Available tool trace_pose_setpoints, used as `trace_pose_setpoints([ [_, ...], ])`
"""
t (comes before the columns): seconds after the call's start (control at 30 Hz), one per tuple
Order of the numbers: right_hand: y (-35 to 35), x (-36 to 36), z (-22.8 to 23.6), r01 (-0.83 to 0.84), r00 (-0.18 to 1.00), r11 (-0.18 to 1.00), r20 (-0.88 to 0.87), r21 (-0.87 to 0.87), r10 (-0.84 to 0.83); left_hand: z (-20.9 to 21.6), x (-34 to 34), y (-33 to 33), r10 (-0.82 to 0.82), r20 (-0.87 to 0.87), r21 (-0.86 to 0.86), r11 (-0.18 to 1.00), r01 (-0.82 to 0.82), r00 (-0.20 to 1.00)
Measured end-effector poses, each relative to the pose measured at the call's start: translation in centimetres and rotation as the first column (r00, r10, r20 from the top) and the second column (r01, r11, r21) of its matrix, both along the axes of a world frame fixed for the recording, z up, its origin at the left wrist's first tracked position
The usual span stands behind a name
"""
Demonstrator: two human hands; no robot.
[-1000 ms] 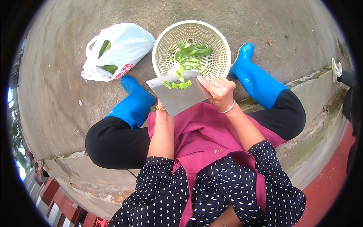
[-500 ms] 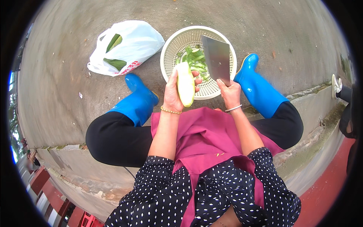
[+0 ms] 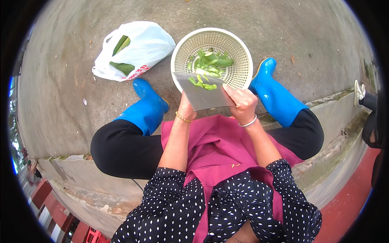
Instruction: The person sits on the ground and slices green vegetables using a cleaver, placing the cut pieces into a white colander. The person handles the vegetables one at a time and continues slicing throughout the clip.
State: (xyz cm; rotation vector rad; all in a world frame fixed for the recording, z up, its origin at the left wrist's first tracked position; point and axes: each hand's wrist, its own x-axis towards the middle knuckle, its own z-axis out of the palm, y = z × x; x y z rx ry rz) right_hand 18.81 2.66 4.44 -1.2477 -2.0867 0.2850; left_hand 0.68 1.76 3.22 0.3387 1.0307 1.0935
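My right hand (image 3: 243,106) grips a cleaver (image 3: 208,99) by its handle, fingers closed. Its wide blade lies tilted across the front of my left hand (image 3: 185,109), with strips of green peel (image 3: 202,84) on the upper face. The blade covers my left fingers and most of the pale peeled gourd (image 3: 208,73); only a light end shows past the blade's far edge. Just beyond both hands stands a cream plastic basket (image 3: 246,48) with holes, holding green peelings (image 3: 210,60).
A white plastic bag (image 3: 150,44) with green gourds (image 3: 121,68) inside lies to the left of the basket. My blue boots (image 3: 148,99) stand either side on the concrete ground (image 3: 81,121). At the far right edge, another person's shoe (image 3: 359,93) shows.
The cleaver has swung from upright at the right to across my left hand, now covering most of the gourd. Green peel now lies on the blade, and more lies in the basket.
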Motion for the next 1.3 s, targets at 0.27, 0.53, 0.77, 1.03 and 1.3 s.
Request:
trace_pose_setpoints([
  [0.27, -0.6, -0.1, -0.1, -0.07, 0.988, 0.998, 0.138, 0.006, 0.069, -1.6, -0.3, -1.2, 0.224, 0.443, -0.02, 0.97, -0.241, 0.868],
  [0.53, -0.7, 0.7, -2.4, 0.146, 0.944, 0.988, 0.305, -0.05, -0.124, -1.5, -0.1, -0.7, -0.125, -0.071, -0.066, 0.991, 0.121, 0.99],
  [0.77, 0.7, 2.2, -2.8, 0.209, 0.817, 0.627, -0.218, -0.75, -0.533, -10.5, 0.7, 3.8, -0.445, -0.84, -0.371, 0.888, 0.271, 0.311],
  [1.03, 2.2, 2.7, 0.3, 0.032, 0.419, 0.595, -0.529, -0.803, -0.737, -15.7, 1.9, 7.6, -0.184, -0.89, -0.38, 0.805, 0.456, -0.417],
  [1.3, 3.9, 2.5, 0.3, 0.106, 0.371, 0.603, -0.531, -0.791, -0.762, -18.7, 7.3, 12.4, 0.251, -0.883, -0.257, 0.448, 0.856, -0.397],
])
